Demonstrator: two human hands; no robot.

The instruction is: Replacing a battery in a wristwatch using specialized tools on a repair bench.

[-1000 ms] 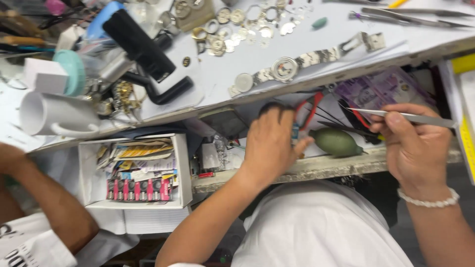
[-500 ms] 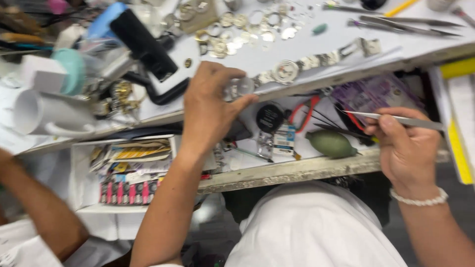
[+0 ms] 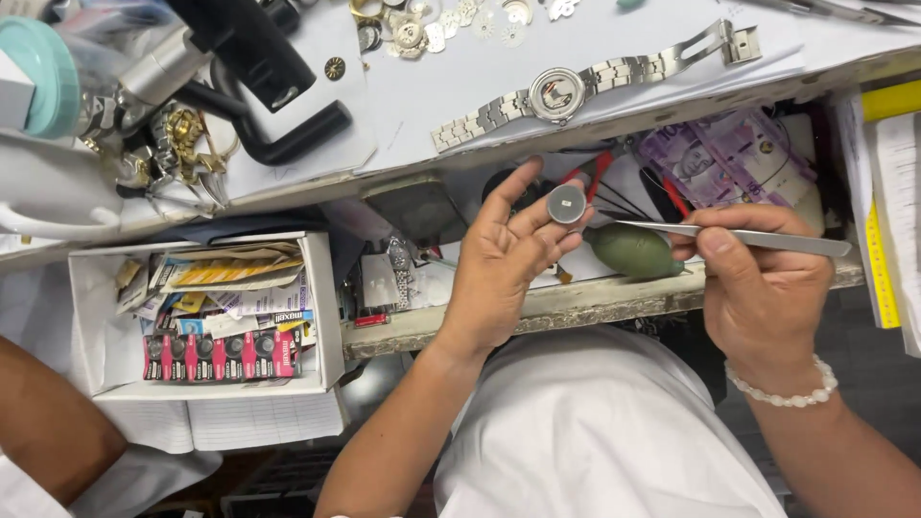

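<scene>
Left hand (image 3: 504, 264) fingers clamped on round watch part (image 3: 566, 203); right hand (image 3: 758, 278) fingers pinch tweezers (image 3: 739, 237), tip beside part, below wristwatch (image 3: 558, 93).

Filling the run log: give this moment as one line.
left hand: holds round watch part in fingertips | right hand: holds tweezers, tip near part | steel wristwatch on bench

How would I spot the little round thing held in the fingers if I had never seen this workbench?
Start at the silver wristwatch lying flat on the white bench top, then look straight below it, over the open drawer. There the left hand pinches a small round grey disc at its fingertips, near the tweezers in the right hand. Unlike the loose parts above, it is held up and has a tiny pale square in its middle.
</scene>
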